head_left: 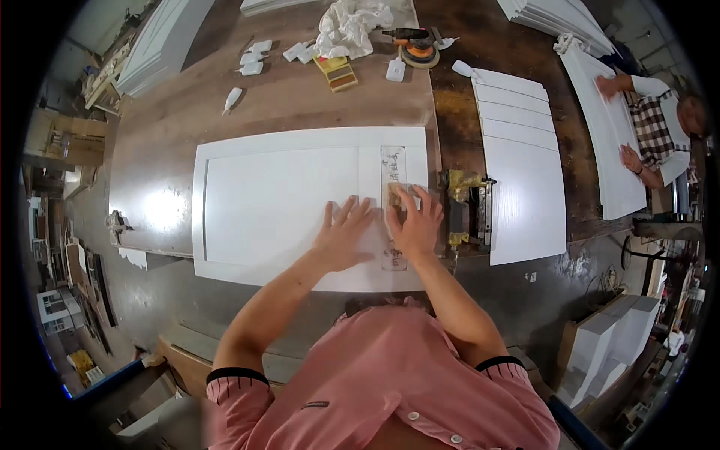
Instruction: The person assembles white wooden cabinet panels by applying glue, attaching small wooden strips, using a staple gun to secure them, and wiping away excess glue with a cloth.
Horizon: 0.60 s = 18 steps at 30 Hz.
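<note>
A white framed panel [281,202] lies flat on the brown table in front of me. My left hand [345,234] rests on it with the fingers spread, holding nothing. Across the panel's right part lies a narrow see-through strip [393,161] with dark handwriting on it. My right hand [415,225] grips the middle of this strip, thumb and bent fingers down on it. A small tan patch shows at the fingertips; what it is I cannot make out.
A yellow-and-black clamp-like device [466,206] sits right of the panel, beside white boards [525,172]. Farther back are an orange sander [418,52], a crumpled white cloth [349,30], a yellow box [337,73] and several white bottles [253,58]. Another person [656,124] handles a long white board [604,142].
</note>
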Tool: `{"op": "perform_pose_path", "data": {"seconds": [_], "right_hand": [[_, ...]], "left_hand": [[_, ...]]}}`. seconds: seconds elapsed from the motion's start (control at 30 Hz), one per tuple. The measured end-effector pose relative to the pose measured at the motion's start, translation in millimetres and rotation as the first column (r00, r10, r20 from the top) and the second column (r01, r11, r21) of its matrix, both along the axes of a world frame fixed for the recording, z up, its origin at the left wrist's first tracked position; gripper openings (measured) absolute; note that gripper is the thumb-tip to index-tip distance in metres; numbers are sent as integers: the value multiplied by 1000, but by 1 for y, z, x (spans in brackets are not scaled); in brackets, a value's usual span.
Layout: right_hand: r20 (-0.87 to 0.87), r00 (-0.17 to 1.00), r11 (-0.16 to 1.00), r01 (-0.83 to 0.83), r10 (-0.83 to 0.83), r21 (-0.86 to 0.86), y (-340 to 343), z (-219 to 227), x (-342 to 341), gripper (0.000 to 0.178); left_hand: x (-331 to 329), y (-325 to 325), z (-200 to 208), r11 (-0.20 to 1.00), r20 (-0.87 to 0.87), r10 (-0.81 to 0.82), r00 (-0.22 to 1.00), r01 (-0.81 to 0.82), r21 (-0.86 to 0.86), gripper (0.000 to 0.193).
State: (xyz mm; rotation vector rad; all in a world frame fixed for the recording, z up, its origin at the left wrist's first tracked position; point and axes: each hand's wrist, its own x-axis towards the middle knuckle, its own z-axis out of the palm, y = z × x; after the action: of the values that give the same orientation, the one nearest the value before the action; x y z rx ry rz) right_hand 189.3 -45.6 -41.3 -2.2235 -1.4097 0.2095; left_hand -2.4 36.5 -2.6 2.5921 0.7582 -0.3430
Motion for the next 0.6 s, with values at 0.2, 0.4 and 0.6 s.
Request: {"op": "perform_pose_path", "data": {"seconds": [0.2,0.4,0.6], "right_hand": [[3,1000,996,-14,14,-83,-1,2,-5,45],[36,999,1000,-23,23,-13,0,-1,-1,45],[50,999,997,-5,1,83,-1,-9,4,43]], "left_hand": [[5,-3,2,998,-61,-20,998,23,53,100],[10,18,-8,983,-94,-86,992,100,155,94],[48,78,18,983,-135,-59,989,81,163,119]]}}
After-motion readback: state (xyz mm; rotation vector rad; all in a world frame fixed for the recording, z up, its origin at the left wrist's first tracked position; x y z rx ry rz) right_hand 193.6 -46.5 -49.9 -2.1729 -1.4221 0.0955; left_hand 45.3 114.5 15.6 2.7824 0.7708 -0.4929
